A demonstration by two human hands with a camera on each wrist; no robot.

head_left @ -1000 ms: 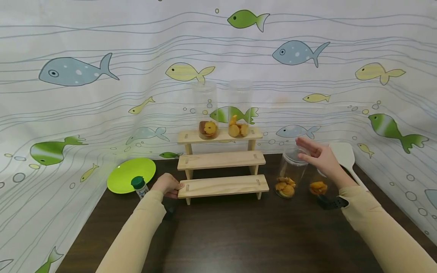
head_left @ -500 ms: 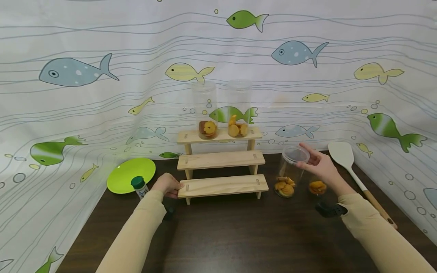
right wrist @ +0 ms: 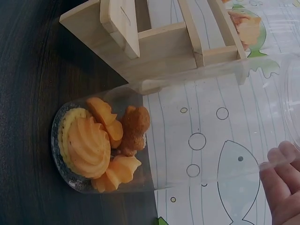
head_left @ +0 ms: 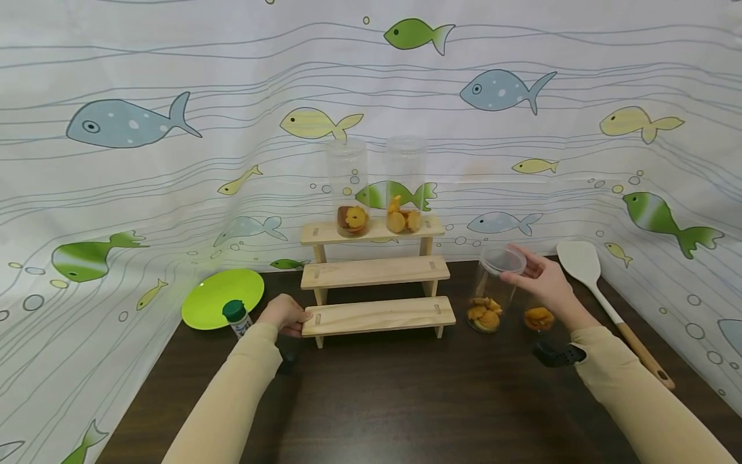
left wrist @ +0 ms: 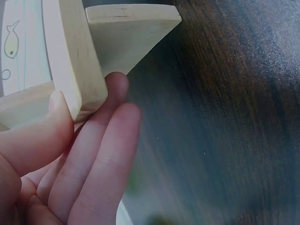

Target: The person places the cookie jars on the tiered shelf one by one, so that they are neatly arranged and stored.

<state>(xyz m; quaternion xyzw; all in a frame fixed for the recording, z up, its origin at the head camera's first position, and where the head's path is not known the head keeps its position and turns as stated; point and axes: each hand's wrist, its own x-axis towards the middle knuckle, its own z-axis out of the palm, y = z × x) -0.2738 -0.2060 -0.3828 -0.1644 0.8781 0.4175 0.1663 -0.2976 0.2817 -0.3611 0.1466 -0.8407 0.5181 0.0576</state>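
Observation:
A three-tier wooden display stand (head_left: 377,316) stands on the dark table. My left hand (head_left: 282,314) pinches the left end of its lowest shelf; in the left wrist view the thumb lies on the shelf and the fingers are beneath. To the right of the stand, my right hand (head_left: 545,283) grips a clear lidded jar (head_left: 495,283) near its top. Several cookies (right wrist: 101,143) lie at the bottom of this jar. Two more clear jars with cookies, a left one (head_left: 348,187) and a right one (head_left: 406,183), stand upright on the top shelf.
Behind the right hand is another clear container with cookies (head_left: 539,319), partly hidden. A white spatula with a wooden handle (head_left: 608,309) lies at the right. A green plate (head_left: 223,298) and a green-capped bottle (head_left: 236,316) are at the left. A fish-print sheet (head_left: 232,167) hangs behind.
My right hand has lowered onto the jar's top and taken hold of it. The jar's base has shifted up very slightly in the head view. My left hand has stayed on the stand.

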